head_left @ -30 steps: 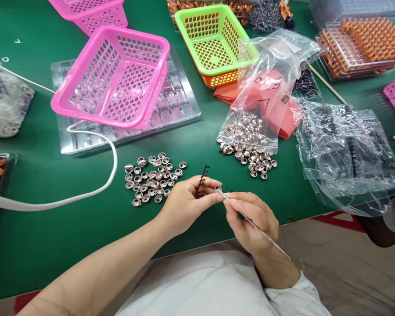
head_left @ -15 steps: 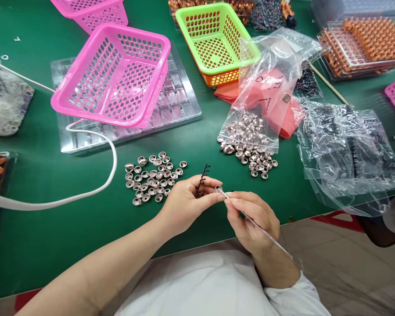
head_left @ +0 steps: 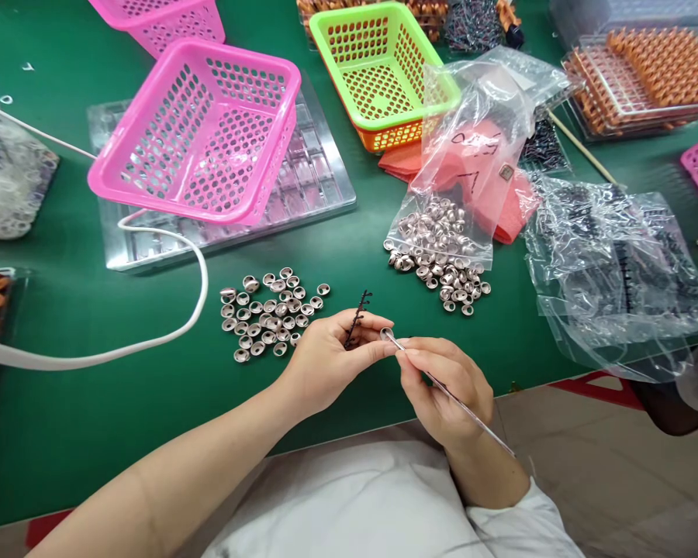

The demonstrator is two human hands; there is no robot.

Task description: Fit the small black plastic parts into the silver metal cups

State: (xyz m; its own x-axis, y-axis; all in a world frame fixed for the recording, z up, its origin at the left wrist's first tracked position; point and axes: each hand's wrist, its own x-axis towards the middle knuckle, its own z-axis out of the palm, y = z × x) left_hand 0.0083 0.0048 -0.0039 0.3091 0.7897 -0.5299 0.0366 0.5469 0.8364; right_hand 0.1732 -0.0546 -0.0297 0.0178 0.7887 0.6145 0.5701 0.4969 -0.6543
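My left hand [head_left: 319, 360] pinches a small silvery metal ring-shaped cup [head_left: 386, 334] at the thumb and fingertips. A black strip with small side nubs [head_left: 357, 319] also sticks up from the same hand. In my right hand [head_left: 450, 384] is a thin metal rod-like tool [head_left: 471, 413], its tip at the metal cup; its exact kind is unclear. Left of my hands lie several loose metal cups [head_left: 268, 308] of the same sort. A bigger heap of them [head_left: 442, 267] spills from the mouth of a clear plastic bag [head_left: 471, 105].
A pink basket [head_left: 244, 170] rests on a clear compartment tray [head_left: 319, 167]. A white cable [head_left: 202, 287] loops across the green table [head_left: 122, 434]. Farther back stand a green basket [head_left: 375, 116] and orange parts [head_left: 663, 66]; bagged black parts [head_left: 616, 256] lie at the right.
Hardly anything differs. My right hand and the tool have shifted very slightly left, with the tool's tip still at the metal cup.
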